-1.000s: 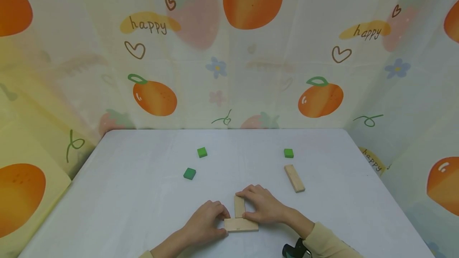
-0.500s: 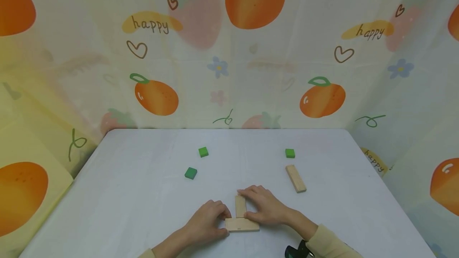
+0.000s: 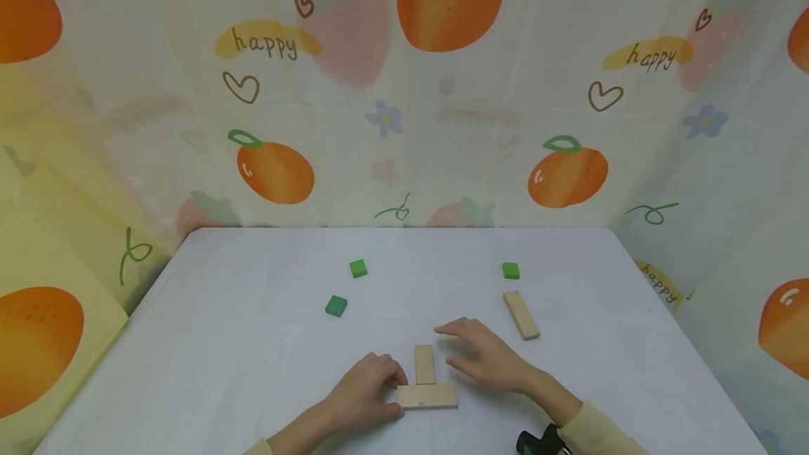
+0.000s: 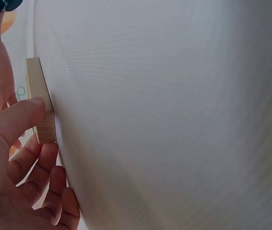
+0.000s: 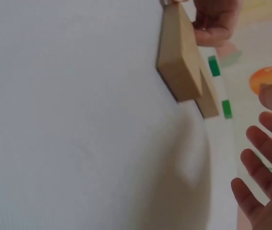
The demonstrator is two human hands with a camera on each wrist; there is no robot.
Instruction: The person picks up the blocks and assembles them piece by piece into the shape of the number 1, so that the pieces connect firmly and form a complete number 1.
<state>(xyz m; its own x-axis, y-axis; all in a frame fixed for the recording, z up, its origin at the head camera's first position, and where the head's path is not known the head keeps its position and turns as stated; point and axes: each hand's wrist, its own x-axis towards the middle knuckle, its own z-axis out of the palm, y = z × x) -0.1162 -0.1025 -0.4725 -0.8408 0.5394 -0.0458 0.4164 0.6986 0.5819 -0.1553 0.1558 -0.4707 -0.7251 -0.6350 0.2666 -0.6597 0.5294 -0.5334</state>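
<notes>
Two plain wooden blocks lie on the white table in a T shape. The crosswise block [image 3: 427, 397] is nearer the person, and the other block [image 3: 425, 364] runs away from its middle. My left hand [image 3: 365, 392] pinches the left end of the crosswise block between thumb and fingers; the left wrist view shows the thumb on this block [image 4: 39, 86]. To the right of the T, my right hand [image 3: 487, 357] is apart from both blocks, fingers extended and holding nothing. In the right wrist view its fingers [image 5: 263, 163] are spread.
A third wooden block [image 3: 521, 315] lies to the right, beyond the right hand. Green cubes are at the back: one [image 3: 510, 270] on the right, one [image 3: 358, 268] left of centre and a darker one [image 3: 336, 305] nearer. A printed cloth [image 3: 404, 90] hangs behind the table [image 3: 221, 343].
My right hand has let go of the upright of the T and moved off to the right, its fingers opening. The left hand and the blocks stay where they were.
</notes>
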